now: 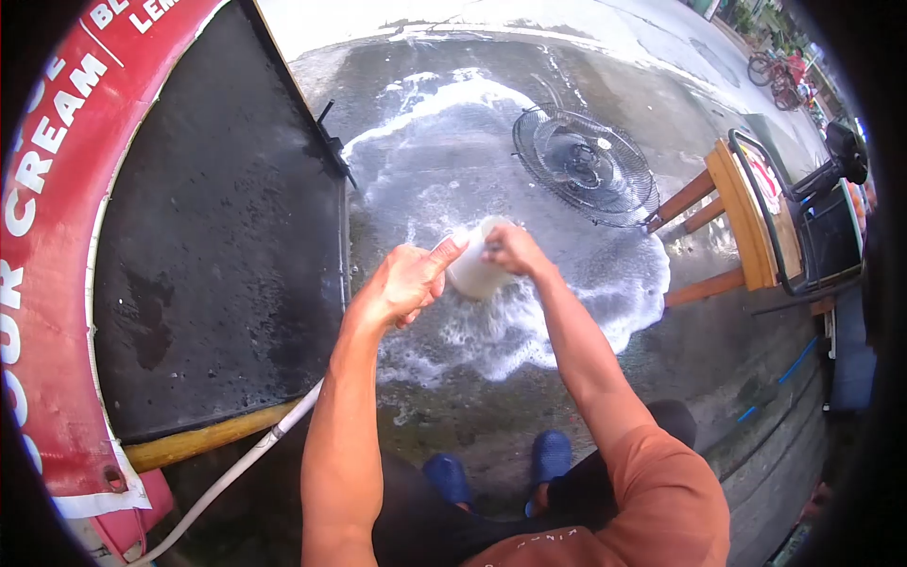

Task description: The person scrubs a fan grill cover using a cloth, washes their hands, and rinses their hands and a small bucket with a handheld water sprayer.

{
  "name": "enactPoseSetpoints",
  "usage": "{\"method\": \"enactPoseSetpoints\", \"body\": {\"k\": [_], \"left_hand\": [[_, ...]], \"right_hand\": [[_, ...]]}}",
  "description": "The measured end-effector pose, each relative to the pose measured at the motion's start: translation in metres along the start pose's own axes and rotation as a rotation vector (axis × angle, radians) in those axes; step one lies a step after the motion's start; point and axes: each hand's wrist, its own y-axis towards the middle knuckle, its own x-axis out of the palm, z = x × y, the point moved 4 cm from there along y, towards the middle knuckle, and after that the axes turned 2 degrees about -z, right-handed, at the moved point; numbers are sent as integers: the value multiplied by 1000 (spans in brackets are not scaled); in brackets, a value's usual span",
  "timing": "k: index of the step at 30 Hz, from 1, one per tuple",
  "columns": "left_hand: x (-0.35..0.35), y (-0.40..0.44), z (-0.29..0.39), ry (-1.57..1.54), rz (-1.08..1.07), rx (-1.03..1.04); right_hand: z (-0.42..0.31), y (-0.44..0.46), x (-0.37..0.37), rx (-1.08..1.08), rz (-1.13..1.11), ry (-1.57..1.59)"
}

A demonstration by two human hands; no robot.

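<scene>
A white cylindrical container [479,268], blurred by motion, is held tilted over the wet floor. My left hand [404,285] is closed at its left side, with the thumb laid against the edge; the curled fingers hide whatever part they grip. On the opposite side, my right hand [518,251] has its fingers curled at the container's rim. Foamy water [491,333] splashes and spreads on the ground beneath. Beyond my hands lies a black round fan grille [588,163] with blades visible inside it, in the suds.
To the left stands a black board [222,227] beside a red banner [45,213]. A pale hose [227,480] runs behind my left forearm. A wooden table [751,213] with a black-framed object stands right. Blue clogs [552,455] are on my feet. Bicycles [782,77] are farther off.
</scene>
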Motion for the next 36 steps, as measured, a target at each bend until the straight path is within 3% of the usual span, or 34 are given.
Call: {"method": "enactPoseSetpoints", "body": {"k": [1, 3, 6, 9, 12, 13, 16, 19, 22, 23, 26, 29, 32, 33, 36], "left_hand": [[2, 2, 0, -2, -12, 9], [7, 7, -4, 13, -65, -9], [16, 6, -2, 38, -139, -28], [20, 3, -1, 63, -159, -36], [25, 0, -2, 66, -178, -36], [25, 0, -2, 64, -185, -33], [28, 3, -6, 65, -208, -40], [34, 4, -8, 110, -233, -48], [39, 8, -11, 131, -232, -51], [40, 8, -11, 137, -225, -53], [37, 7, -11, 138, -207, -36], [35, 9, -11, 124, -208, -39], [34, 8, -9, 117, -199, -41], [34, 6, -9, 118, -195, -43], [31, 9, -11, 137, -161, -27]], "right_hand": [[-12, -13, 2, -167, -21, -104], [-49, -42, 10, -274, -43, -175], [-42, -56, 48, -363, -44, -417], [-24, -68, 53, -117, -459, -255], [-26, -59, 24, 166, -300, 258], [-13, -52, 25, 401, -321, 489], [1, -39, 33, 549, -39, 919], [4, -28, 45, 539, 73, 742], [49, -8, 92, 286, 286, 164], [64, -6, 104, 424, 245, 330], [72, 3, 115, 474, -198, -89], [37, -22, 96, 351, -399, -226], [43, -12, 111, 347, -298, 74], [32, -18, 89, 623, -307, 571], [20, -12, 86, 605, -121, 939]]}}
